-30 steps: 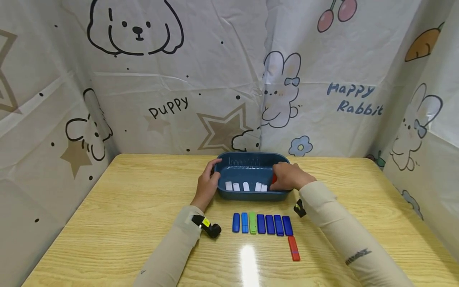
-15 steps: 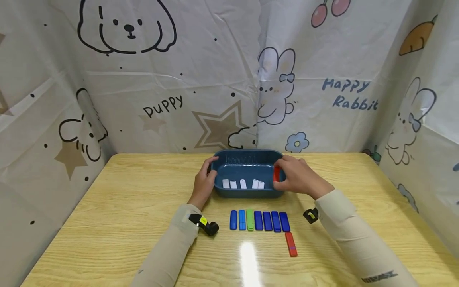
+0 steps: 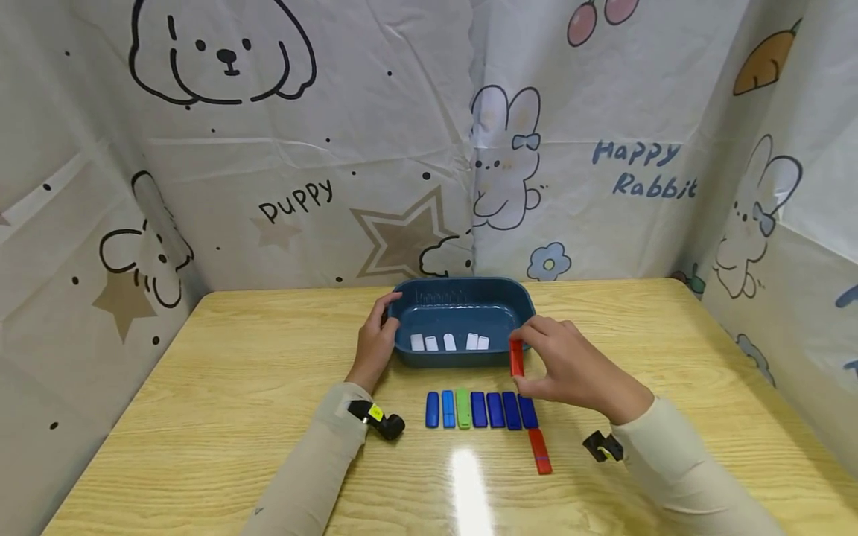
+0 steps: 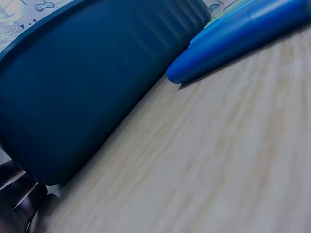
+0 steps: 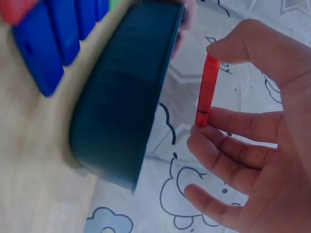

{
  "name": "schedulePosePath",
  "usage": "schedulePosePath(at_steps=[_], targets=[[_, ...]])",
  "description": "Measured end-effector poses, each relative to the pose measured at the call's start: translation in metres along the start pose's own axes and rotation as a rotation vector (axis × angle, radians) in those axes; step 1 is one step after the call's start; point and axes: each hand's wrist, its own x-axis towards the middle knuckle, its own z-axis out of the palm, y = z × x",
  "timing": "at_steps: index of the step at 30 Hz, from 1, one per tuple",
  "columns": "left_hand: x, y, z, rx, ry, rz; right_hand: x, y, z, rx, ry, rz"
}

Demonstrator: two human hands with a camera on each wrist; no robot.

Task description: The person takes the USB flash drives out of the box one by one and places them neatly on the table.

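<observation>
A dark blue bin (image 3: 462, 359) stands near the back of the table. My left hand (image 3: 373, 342) grips its left end, with the fingers at the outer wall. My right hand (image 3: 566, 368) pinches a small red plastic stick (image 5: 207, 90) between thumb and fingertips, held upright just before the bin's front right corner. A thin dark line crosses the stick close to one end. Several white pieces (image 3: 450, 342) lean along the bin's inner front wall. Before the bin lies a row of flat blue sticks (image 3: 494, 410) and a green one (image 3: 463, 409). Another red stick (image 3: 540, 451) lies below the row's right end.
The wooden table (image 3: 268, 447) extends to both sides of the bin and toward me. A printed curtain (image 3: 302, 141) hangs behind it and along both sides. Each wrist carries a small black camera (image 3: 382, 420).
The right hand has lifted the red stick out of the bin's right end and brought it toward me, over the front edge. The left hand stays at the bin.
</observation>
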Motion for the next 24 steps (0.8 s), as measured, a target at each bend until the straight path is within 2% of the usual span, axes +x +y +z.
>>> schedulePosePath(at_steps=[10,17,24], targets=[[0.000,0.000,0.001,0.003,-0.002,0.012,-0.030,-0.010,0.011,0.026,-0.043,-0.065],[-0.001,0.003,0.000,0.015,-0.004,-0.005,-0.041,-0.018,0.018,0.062,-0.141,-0.023],[0.000,0.002,0.001,0.012,-0.012,-0.003,-0.051,-0.022,0.023,0.059,-0.180,-0.031]])
